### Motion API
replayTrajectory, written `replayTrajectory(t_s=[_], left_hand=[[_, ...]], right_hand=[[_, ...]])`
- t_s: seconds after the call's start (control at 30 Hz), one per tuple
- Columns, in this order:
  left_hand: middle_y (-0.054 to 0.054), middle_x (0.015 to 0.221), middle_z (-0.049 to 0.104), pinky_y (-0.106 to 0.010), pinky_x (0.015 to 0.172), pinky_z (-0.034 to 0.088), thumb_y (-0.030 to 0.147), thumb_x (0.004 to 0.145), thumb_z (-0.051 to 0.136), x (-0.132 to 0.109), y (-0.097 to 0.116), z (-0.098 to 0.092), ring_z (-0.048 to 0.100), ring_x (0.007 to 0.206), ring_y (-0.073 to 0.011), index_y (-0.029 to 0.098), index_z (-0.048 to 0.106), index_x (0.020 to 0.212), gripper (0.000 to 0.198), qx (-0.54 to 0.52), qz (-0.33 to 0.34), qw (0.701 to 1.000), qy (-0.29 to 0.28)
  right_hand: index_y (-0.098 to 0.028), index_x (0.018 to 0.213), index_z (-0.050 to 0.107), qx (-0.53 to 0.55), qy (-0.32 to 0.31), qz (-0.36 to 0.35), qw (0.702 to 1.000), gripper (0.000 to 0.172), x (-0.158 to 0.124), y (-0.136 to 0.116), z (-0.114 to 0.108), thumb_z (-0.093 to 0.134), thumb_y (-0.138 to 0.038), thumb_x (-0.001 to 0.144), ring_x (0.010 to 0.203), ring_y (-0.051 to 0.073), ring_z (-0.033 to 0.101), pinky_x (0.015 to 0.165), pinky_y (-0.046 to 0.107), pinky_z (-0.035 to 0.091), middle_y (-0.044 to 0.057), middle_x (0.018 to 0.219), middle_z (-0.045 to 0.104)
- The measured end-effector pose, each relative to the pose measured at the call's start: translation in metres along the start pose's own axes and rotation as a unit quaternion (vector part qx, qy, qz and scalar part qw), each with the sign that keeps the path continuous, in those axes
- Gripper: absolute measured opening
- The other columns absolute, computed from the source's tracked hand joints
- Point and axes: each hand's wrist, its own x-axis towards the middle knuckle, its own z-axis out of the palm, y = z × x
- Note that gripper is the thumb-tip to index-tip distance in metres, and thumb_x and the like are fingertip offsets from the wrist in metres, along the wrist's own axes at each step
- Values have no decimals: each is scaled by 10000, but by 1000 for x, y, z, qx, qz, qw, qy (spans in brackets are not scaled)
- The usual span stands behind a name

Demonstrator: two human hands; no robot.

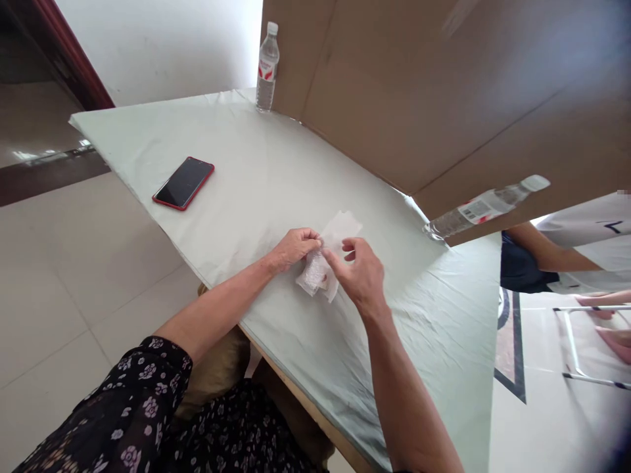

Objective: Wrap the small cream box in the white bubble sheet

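Note:
A small piece of clear bubble wrap point(312, 272) lies near the front of the table, with a small reddish mark showing at its lower edge. My left hand point(296, 248) pinches its upper end between thumb and fingertips. Beneath and behind it spreads a thin translucent white sheet point(345, 223), which looks like a plastic bag. My right hand point(362, 272) is just to the right, thumb stretched toward the wrap and fingers apart from it. Whether that thumb touches the wrap, I cannot tell. Anything inside the wrap is hidden.
A phone in a red case point(184, 183) lies on the pale green tablecloth point(236, 157) to the left. Cardboard panels point(369, 85) stand along the back, with one water bottle point(267, 69) at left and another bottle point(486, 207) at right. A person point(566, 249) is beyond the right edge.

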Motion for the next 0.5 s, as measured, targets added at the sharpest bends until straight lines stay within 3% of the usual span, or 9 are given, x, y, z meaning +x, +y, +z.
replayTrajectory(t_s=[0.1, 0.2, 0.27, 0.37, 0.43, 0.5], left_hand=[[39, 651, 541, -223, 549, 366, 170, 796, 573, 1, -1, 0, 456, 547, -77, 156, 573, 753, 46, 1, 1, 1000, 7], [24, 684, 553, -231, 576, 383, 173, 806, 552, 4, -3, -2, 467, 575, -87, 159, 572, 770, 44, 50, 12, 998, 41], [8, 763, 586, -246, 635, 416, 195, 802, 575, 5, -3, -4, 497, 632, -101, 167, 576, 841, 48, 119, 56, 985, 109], [-7, 874, 603, -270, 752, 446, 298, 777, 662, 0, -2, -5, 520, 727, -120, 189, 560, 912, 202, 232, 159, 937, 209], [2, 813, 581, -276, 731, 435, 412, 773, 678, -6, 0, -3, 509, 723, -134, 199, 554, 852, 259, 288, 168, 927, 173], [12, 744, 559, -279, 662, 400, 467, 712, 722, -10, 1, 0, 492, 692, -145, 203, 551, 789, 324, 344, 129, 923, 109]], right_hand=[[-240, 832, 626, 32, 11, 53, 998, 227, -6, 10, 10, 604, -466, 833, 690, 210, 596, 740, 391, 489, 52, 816, 690], [-231, 776, 619, 189, 28, 130, 973, 198, -4, 28, 12, 559, -407, 844, 752, 221, 636, 777, 392, 512, 46, 775, 694], [-231, 781, 599, 299, 15, 174, 938, 217, -5, 40, 12, 585, -444, 823, 769, 229, 662, 775, 397, 531, 51, 795, 715], [-249, 797, 542, 397, -40, 201, 895, 274, -10, 50, 14, 617, -511, 804, 801, 247, 695, 774, 408, 548, 57, 834, 742], [-259, 816, 505, 426, -79, 195, 880, 312, -13, 50, 17, 622, -549, 809, 817, 257, 707, 758, 409, 555, 54, 863, 750], [-264, 831, 491, 448, -111, 187, 867, 343, -15, 46, 19, 628, -578, 811, 795, 258, 708, 720, 403, 558, 46, 858, 746]])
